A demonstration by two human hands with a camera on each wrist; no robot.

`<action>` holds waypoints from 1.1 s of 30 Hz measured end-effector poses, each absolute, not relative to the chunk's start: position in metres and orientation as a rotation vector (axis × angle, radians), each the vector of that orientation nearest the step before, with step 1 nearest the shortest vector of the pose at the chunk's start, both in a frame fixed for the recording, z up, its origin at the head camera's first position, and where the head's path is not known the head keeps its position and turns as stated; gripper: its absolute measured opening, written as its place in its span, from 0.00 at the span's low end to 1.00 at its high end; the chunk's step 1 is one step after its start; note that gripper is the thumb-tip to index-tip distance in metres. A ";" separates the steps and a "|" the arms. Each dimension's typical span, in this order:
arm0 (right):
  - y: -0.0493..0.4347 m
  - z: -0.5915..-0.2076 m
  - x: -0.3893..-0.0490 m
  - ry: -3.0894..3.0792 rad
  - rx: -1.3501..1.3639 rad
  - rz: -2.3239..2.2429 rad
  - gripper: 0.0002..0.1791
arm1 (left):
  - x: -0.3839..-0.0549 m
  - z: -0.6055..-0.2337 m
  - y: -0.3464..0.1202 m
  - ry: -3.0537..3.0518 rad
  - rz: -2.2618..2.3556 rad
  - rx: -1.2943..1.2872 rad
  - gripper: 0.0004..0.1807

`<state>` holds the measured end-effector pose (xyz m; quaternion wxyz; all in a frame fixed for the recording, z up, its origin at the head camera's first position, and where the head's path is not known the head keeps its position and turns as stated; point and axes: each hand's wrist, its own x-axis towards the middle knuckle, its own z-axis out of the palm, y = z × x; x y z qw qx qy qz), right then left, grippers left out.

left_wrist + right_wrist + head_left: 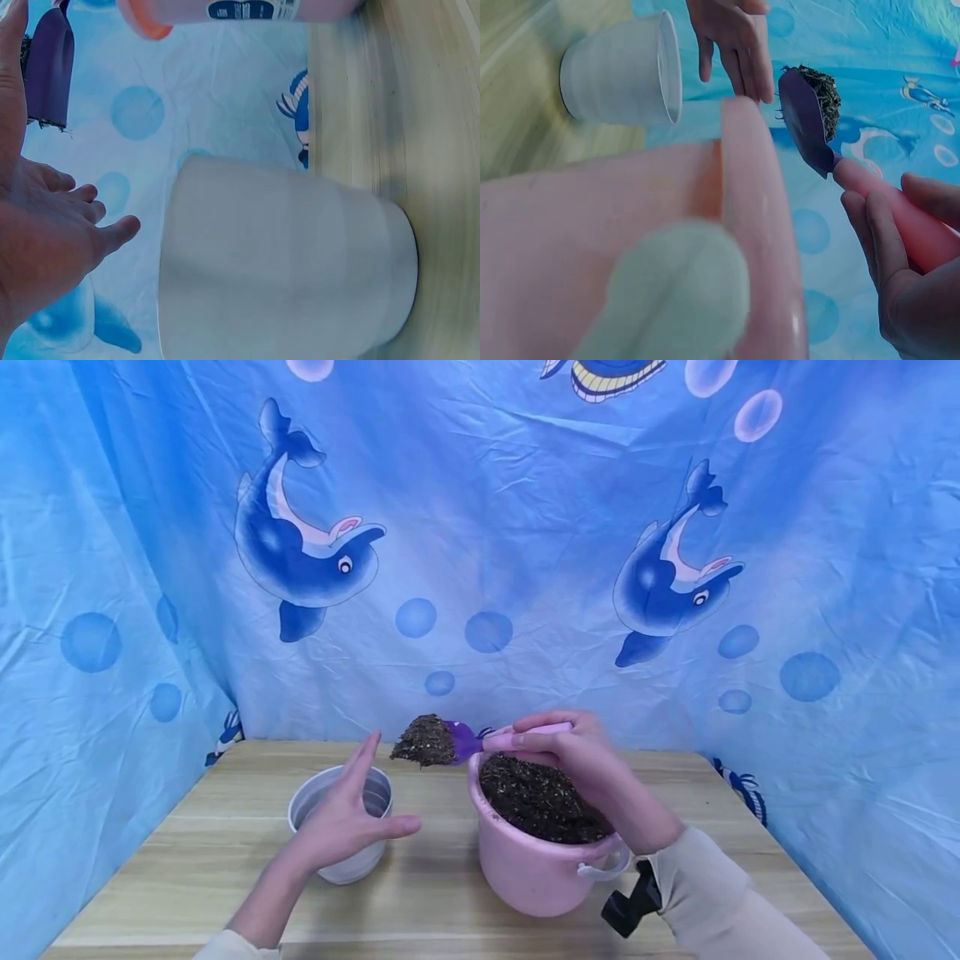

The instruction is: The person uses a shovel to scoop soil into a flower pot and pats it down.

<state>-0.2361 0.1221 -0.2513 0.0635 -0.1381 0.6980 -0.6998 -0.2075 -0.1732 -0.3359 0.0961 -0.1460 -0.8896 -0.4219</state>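
My right hand grips the pink handle of a trowel above the far rim of a pink bucket. Dark potting soil is heaped on the trowel's purple blade, which points left between the two containers. More soil fills much of the bucket. A white pot stands to the left; the part of its inside that shows holds no soil. Over the pot's near right side, my left hand is spread with thumb and fingers apart, holding nothing. In the left wrist view the hand is beside the pot's rim, apart from it.
Both containers stand on a light wooden table. The bucket has a pale side handle at its right. A blue dolphin-print cloth hangs behind the table and along both sides. A black wrist mount is on the right sleeve.
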 end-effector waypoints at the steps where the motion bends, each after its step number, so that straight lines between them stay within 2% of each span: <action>1: 0.119 -0.251 -0.236 2.109 -0.430 -2.110 0.20 | -0.207 -0.336 -0.176 -2.633 -1.244 -0.430 0.71; 8: 0.094 -0.251 -0.236 1.992 -0.476 -2.114 0.20 | -0.203 -0.335 -0.190 -2.607 -1.237 -0.414 0.71; 17: 0.064 -0.254 -0.236 2.120 -0.374 -2.099 0.15 | -0.202 -0.337 -0.212 -2.621 -1.202 -0.365 0.71; 33: 0.021 -0.267 -0.242 2.080 -0.293 -2.108 0.13 | -0.200 -0.355 -0.236 -2.660 -1.118 -0.286 0.73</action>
